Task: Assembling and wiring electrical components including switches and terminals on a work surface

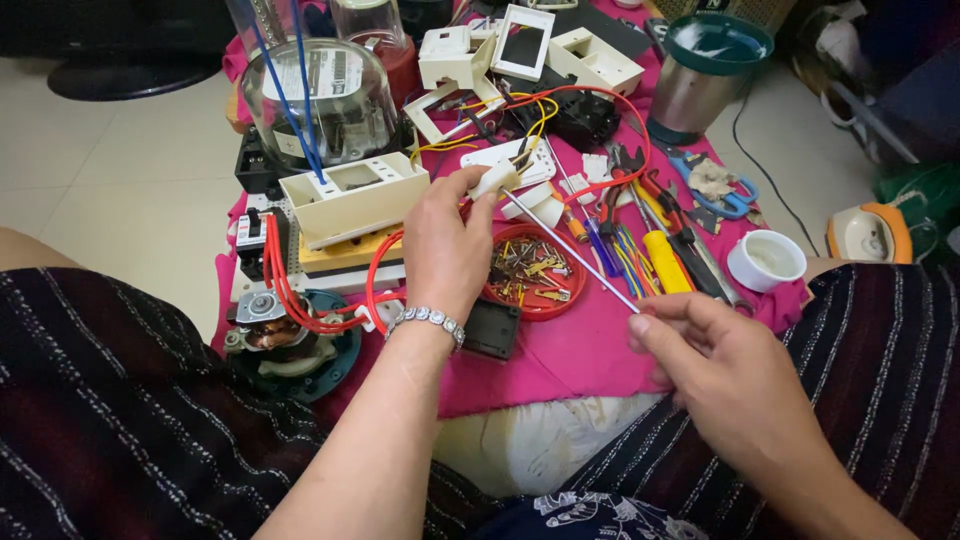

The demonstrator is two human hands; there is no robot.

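Pink cloth (580,350) on floor: left hand (445,250) pinches white plug (495,180); right hand (720,370) grips thin rod (570,250) slanting up-left between the hands.

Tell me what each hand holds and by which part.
Left hand pinches a small white part by its near end. Right hand holds a thin white rod by its near end.

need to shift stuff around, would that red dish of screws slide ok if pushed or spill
The red dish looks shallow, so a sharp shove could scatter the small screws. It sits on pink cloth, which would probably drag rather than let it glide. Likely light; lifting seems safer.
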